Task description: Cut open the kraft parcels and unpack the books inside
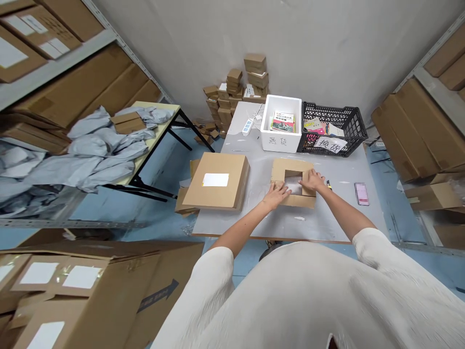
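Observation:
In front of me on the table lies a cardboard box (pixel 298 201) with its flaps folded outward around a central opening. My left hand (pixel 277 195) rests on its left flap, fingers spread toward the opening. On the right flap lies my right hand (pixel 313 181), its thumb stretched to the opening's inner edge and its fingers apart. A pale surface shows through the opening; I cannot make out any contents. Just right of my right hand is a small black and yellow tool (pixel 329 185), partly hidden by the wrist.
A closed carton (pixel 216 180) with a white label stands to the left. At the back are a white foam bin (pixel 281 142) and a black crate (pixel 345 145), both holding booklets. A phone (pixel 362 194) lies right. Grey parcels (pixel 105 145) cover a side table.

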`<state>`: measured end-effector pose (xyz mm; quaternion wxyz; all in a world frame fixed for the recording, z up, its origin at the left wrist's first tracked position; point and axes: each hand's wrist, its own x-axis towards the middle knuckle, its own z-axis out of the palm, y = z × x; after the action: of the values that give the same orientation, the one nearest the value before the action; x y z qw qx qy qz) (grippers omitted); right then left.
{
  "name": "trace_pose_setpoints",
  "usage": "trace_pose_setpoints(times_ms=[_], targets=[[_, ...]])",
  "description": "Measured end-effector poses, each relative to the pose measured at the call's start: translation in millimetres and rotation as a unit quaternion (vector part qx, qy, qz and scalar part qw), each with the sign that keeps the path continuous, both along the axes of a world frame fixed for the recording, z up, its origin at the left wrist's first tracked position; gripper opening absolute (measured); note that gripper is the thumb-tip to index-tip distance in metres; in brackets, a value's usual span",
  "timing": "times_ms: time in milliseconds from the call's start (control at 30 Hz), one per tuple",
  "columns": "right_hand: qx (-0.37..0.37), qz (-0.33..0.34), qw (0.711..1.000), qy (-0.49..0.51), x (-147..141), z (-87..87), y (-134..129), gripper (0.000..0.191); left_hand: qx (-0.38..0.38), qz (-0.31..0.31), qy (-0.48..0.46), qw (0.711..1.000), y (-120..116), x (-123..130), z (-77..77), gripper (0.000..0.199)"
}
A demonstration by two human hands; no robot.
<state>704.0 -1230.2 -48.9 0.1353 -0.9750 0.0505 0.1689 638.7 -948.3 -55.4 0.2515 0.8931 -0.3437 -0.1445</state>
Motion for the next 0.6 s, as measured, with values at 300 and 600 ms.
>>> trace_pose_setpoints(times_ms=[300,600], targets=[[0.002,-0.011,1.000,0.009,2,-4.6,-1,0.090,-0.055,0.125,-0.066,0.988,33,-18,10.7,0.092],[0.041,-0.030,0.998,0.032,-3,4.2,-9,0.091,0.023,0.183,0.026,0.983,57,17,-13.9,0.123]])
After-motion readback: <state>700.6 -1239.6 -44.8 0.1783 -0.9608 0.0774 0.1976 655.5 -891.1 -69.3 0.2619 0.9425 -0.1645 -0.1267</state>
